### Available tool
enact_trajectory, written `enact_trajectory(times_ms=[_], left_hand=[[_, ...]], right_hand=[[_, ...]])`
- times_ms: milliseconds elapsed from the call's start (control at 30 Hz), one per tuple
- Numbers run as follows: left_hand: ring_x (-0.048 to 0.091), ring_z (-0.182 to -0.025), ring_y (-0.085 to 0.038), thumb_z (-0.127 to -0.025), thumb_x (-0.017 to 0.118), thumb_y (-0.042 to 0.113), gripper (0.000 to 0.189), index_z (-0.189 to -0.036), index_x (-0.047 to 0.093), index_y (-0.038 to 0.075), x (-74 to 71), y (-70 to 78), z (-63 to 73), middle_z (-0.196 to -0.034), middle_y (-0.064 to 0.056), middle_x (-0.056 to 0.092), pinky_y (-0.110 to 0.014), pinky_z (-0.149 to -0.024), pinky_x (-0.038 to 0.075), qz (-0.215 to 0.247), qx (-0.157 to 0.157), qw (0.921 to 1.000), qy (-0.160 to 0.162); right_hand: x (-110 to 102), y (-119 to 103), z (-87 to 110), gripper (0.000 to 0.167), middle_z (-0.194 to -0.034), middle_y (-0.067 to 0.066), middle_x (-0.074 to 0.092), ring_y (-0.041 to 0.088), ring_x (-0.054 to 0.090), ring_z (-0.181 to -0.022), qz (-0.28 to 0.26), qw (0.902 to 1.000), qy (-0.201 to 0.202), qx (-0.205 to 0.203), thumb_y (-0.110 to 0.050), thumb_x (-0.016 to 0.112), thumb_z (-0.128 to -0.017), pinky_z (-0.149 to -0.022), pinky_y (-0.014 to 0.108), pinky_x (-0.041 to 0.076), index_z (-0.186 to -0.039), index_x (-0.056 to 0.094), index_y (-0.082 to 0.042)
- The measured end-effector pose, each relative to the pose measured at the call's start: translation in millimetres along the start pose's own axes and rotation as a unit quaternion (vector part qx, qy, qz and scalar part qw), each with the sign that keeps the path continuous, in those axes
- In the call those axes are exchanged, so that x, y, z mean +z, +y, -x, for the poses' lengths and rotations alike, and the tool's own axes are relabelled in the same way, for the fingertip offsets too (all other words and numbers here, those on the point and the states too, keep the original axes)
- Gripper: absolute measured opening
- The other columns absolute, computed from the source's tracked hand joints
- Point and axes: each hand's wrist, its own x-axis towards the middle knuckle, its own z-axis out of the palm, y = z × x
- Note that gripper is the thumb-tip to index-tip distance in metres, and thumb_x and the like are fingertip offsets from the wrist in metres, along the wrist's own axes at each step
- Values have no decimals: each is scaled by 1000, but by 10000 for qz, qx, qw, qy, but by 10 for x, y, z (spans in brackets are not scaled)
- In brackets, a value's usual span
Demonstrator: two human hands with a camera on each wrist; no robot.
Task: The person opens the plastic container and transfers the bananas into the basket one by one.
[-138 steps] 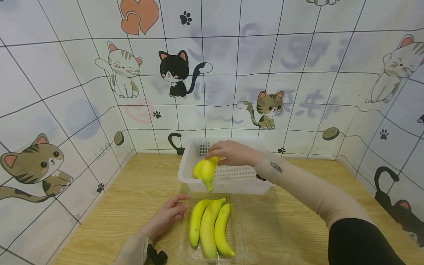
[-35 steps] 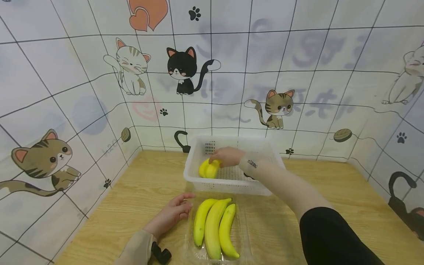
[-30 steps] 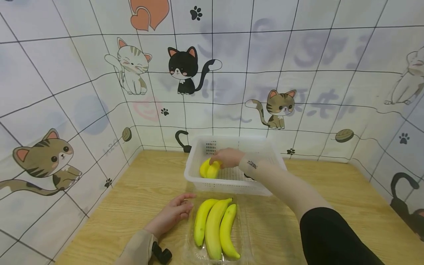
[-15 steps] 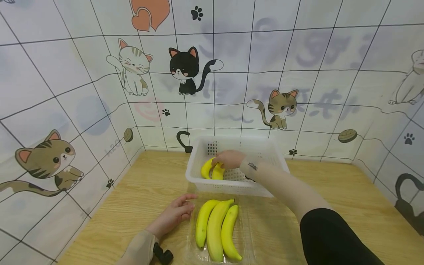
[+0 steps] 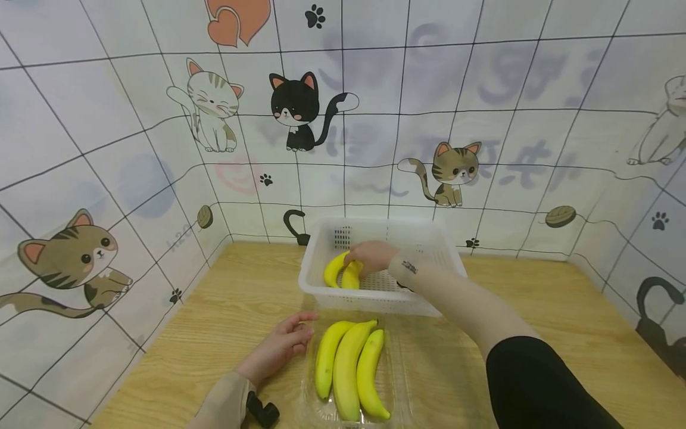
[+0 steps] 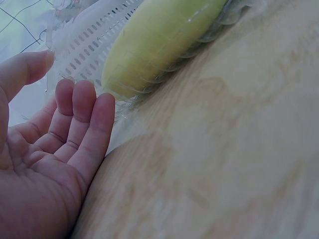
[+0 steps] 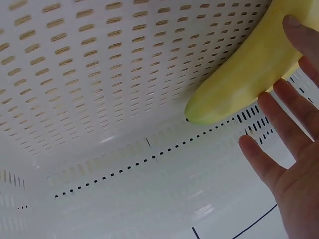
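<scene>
My right hand (image 5: pixel 372 255) is down inside the white perforated basket (image 5: pixel 396 302). It holds a yellow banana (image 5: pixel 351 276), thumb on one side and fingers on the other; the right wrist view shows this banana (image 7: pixel 234 89) near the basket's slotted wall. Left of it in the basket lies another banana (image 5: pixel 333 271). A clear plastic tray (image 5: pixel 398 381) in front bears three bananas side by side, the middle banana (image 5: pixel 348 369) being the longest. Beside the tray's left edge rests my left hand (image 5: pixel 278 348), fingers relaxed, palm holding nothing. Its fingertips lie close to the tray wall.
The wooden tabletop (image 5: pixel 225 298) carries both containers, basket behind tray. A cat-patterned tiled sheet (image 5: pixel 370 137) rises just behind the basket and along both sides. A black wrist mount (image 5: pixel 262 410) sits on the left wrist.
The right hand has lowered its banana from the basket's front rim into the basket. In the last second a gap opened between the two bananas there. The left hand stays put.
</scene>
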Motion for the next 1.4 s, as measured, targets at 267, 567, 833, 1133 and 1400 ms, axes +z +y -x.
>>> enact_trajectory(times_ms=[267, 567, 833, 1133, 1400], left_hand=[[47, -83, -11, -99, 55, 15, 49, -140, 36, -4, 2, 21, 16, -93, -2, 48, -26, -75, 45, -44, 47, 10000, -47], [48, -83, -12, -99, 55, 16, 47, -139, 37, -3, 12, 13, -4, -92, -2, 49, -27, -76, 46, -62, 47, 10000, -47], [47, -83, -13, -99, 55, 18, 46, -138, 39, 0, 2, -10, -11, -92, -2, 50, -25, -74, 44, -56, -47, 10000, -4], [47, -83, -14, -100, 55, 18, 47, -139, 38, 0, -6, -7, -4, -92, -2, 49, -25, -73, 44, -77, -29, 10000, 12], [49, -83, -13, -99, 55, 19, 48, -139, 36, -2, -10, 0, -4, -93, -1, 51, -25, -73, 45, -63, -12, 10000, -62]], right_hand=[[39, 9, -19, 46, -109, -4, 62, 12, 58, -93, 679, 9972, 261, 158, -37, 80, -80, -82, 30, 48, -120, 64, -21], [3, 9, 29, 46, -109, -2, 62, 14, 58, -93, 607, 9971, 260, 388, -39, 80, -79, -82, 32, 48, -117, 66, -19], [-193, 72, 140, 43, -122, 3, 62, 20, 59, -108, 255, 9980, 388, 420, -36, 74, -86, -92, 39, 47, -123, 64, -17], [-562, -134, 445, 40, -123, 1, 62, 20, 57, -112, -135, 9962, 855, 16, -32, 71, -89, -95, 39, 45, -126, 63, -18], [-610, -452, 731, 40, -122, -3, 62, 15, 58, -111, -145, 9893, 1252, -740, -31, 71, -89, -94, 34, 45, -126, 63, -18]])
